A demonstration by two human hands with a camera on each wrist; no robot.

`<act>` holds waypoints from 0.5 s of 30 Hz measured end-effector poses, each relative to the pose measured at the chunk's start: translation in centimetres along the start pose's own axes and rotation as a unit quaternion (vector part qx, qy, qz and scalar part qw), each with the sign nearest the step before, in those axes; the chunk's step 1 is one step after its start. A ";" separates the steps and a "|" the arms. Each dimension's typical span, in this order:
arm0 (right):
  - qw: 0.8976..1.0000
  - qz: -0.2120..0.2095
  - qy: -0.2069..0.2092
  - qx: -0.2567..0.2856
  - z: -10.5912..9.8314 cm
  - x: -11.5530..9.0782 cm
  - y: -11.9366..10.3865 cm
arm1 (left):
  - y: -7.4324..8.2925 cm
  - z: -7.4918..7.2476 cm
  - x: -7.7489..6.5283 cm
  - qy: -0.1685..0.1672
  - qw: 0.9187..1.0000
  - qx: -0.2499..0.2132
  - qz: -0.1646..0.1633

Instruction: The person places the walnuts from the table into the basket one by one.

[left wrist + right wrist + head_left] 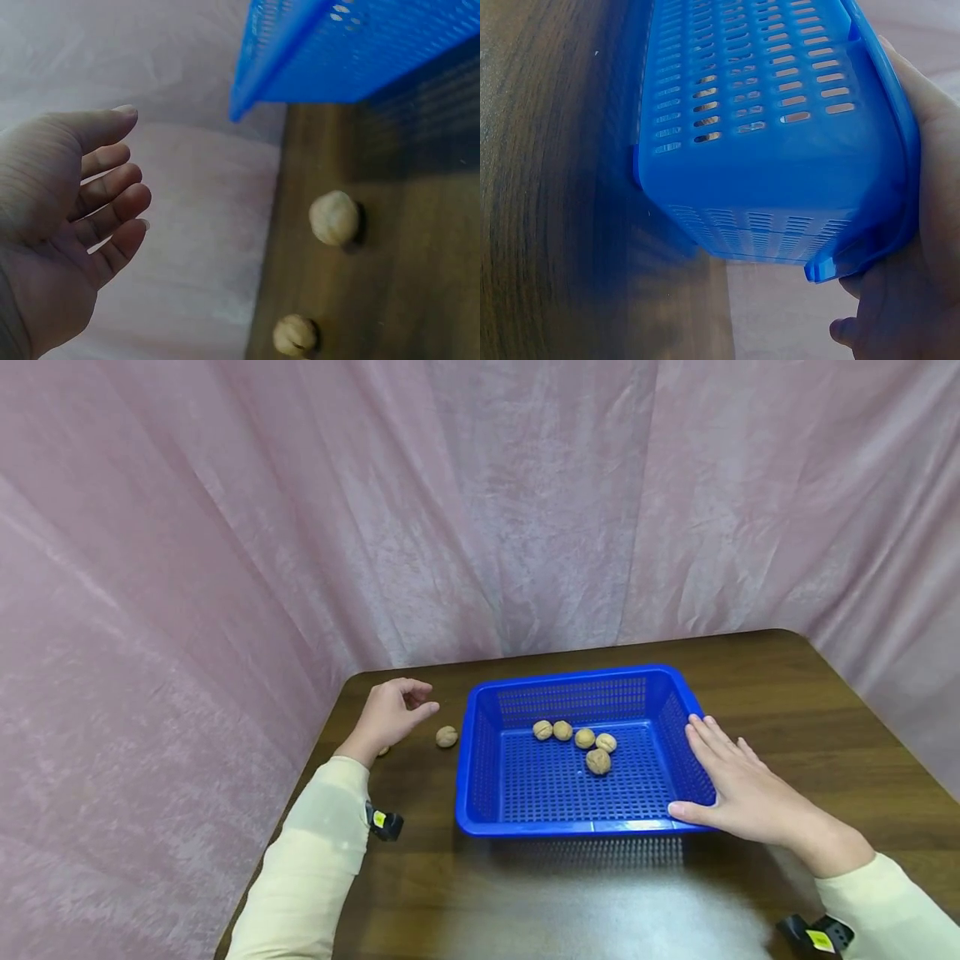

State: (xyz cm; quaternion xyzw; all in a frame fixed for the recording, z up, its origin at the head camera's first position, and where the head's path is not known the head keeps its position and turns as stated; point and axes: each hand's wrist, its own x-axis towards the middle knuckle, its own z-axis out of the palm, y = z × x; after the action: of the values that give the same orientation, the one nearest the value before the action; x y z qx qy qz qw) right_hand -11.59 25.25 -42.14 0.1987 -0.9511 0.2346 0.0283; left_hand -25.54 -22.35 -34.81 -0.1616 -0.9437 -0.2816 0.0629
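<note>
On blue basket (pixel 540 829) rim: right hand (pixel 738 789), seemingly resting.

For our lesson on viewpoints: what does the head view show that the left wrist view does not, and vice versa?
Only the head view: the right hand on the blue rectangular plastic basket and, clearly, five round tan walnuts inside.
Only the left wrist view: the whole of the loose walnut farther from the basket, mostly hidden in the head view.
Both: basket, left hand, nearer loose walnut, brown wooden table, pink curtain.
</note>
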 end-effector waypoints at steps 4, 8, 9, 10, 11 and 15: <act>1.000 -0.003 0.004 0.001 0.2 0.0 -0.1 | -2.2 1.2 0.0 0.011 1.000 0.003 -0.013; 1.000 -0.003 0.006 -0.001 0.3 0.0 -0.1 | -4.1 2.9 0.1 0.025 0.999 -0.006 -0.024; 1.000 -0.002 0.007 -0.001 0.3 -0.1 -0.1 | -4.5 3.4 0.1 0.028 0.999 -0.009 -0.025; 1.000 -0.002 0.008 -0.003 0.3 -0.1 -0.1 | -4.9 3.9 0.2 0.031 0.999 -0.013 -0.027; 1.000 -0.001 0.008 -0.003 0.3 -0.1 -0.1 | -5.2 4.4 0.2 0.035 0.999 -0.018 -0.030; 1.000 -0.002 0.008 -0.007 0.3 -0.1 0.0 | -6.6 6.3 0.1 0.040 0.998 -0.036 -0.044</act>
State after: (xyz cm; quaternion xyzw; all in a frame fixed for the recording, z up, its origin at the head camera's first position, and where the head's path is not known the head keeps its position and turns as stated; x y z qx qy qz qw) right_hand -11.45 25.16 -42.37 0.1980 -0.9522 0.2296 0.0380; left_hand -28.10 -24.04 -43.46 -0.1105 -0.9358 -0.3244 0.0824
